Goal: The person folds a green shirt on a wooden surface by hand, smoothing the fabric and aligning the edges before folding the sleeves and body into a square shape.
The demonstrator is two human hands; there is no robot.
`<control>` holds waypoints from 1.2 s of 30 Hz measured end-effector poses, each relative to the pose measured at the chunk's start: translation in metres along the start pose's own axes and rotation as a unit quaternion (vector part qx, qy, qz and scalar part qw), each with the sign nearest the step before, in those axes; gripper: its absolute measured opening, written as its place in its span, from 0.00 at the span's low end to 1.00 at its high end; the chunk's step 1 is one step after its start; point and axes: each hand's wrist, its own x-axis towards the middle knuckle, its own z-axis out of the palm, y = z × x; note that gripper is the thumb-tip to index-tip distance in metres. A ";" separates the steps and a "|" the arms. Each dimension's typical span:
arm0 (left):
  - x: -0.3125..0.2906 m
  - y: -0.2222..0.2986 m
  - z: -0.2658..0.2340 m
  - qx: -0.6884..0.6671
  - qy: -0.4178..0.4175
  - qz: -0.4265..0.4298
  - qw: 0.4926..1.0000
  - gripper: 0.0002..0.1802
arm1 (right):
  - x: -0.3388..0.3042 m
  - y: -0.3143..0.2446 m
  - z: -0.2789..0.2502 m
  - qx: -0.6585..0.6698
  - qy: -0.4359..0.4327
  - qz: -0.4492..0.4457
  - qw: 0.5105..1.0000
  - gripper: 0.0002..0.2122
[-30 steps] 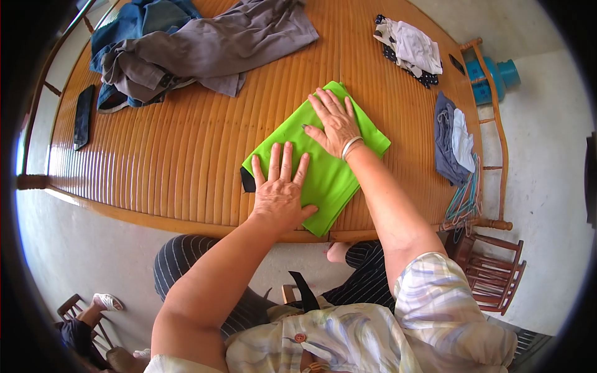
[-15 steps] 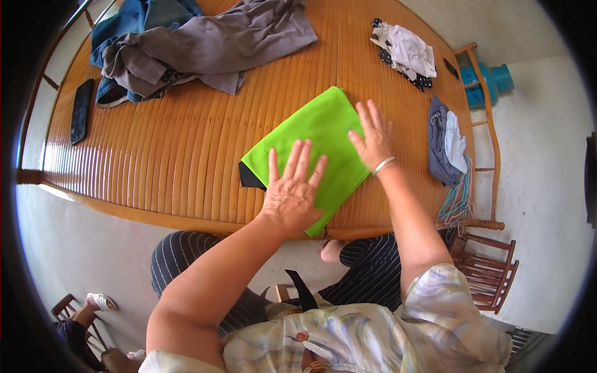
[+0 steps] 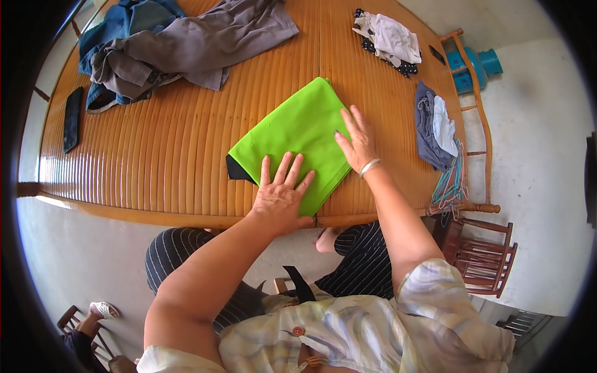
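Observation:
A bright green folded cloth lies aslant at the near edge of the slatted wooden table, with a black piece showing from under its left corner. My left hand rests on its lower left part, fingers spread and palm down. At the cloth's right edge is my right hand, its fingers stretched and apart, a silver bangle on the wrist. Neither hand grips anything. The near corner of the cloth is partly hidden by my left hand.
Grey trousers and blue clothing lie heaped at the far left, near a long dark object. Folded clothes sit far right, others nearer. Hangers lie beside a wooden rail.
The view has shifted slightly. My left hand has slid down the cloth toward the table's near edge. My right hand stays by the cloth's right edge.

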 end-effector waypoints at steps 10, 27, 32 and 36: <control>-0.008 0.011 0.016 0.044 -0.058 0.093 0.993 0.46 | -0.020 -0.033 0.018 -0.174 0.001 0.012 0.985 0.28; -0.011 0.026 -0.011 0.015 -0.175 0.018 0.984 0.45 | -0.018 -0.032 0.018 -0.165 0.002 -0.003 0.986 0.27; -0.009 0.025 -0.015 0.002 -0.200 0.016 0.980 0.44 | 0.001 -0.043 0.010 -0.113 -0.009 0.001 0.994 0.30; -0.010 0.023 -0.014 -0.002 -0.202 0.017 0.979 0.43 | 0.041 -0.053 0.013 -0.098 0.025 -0.044 0.994 0.28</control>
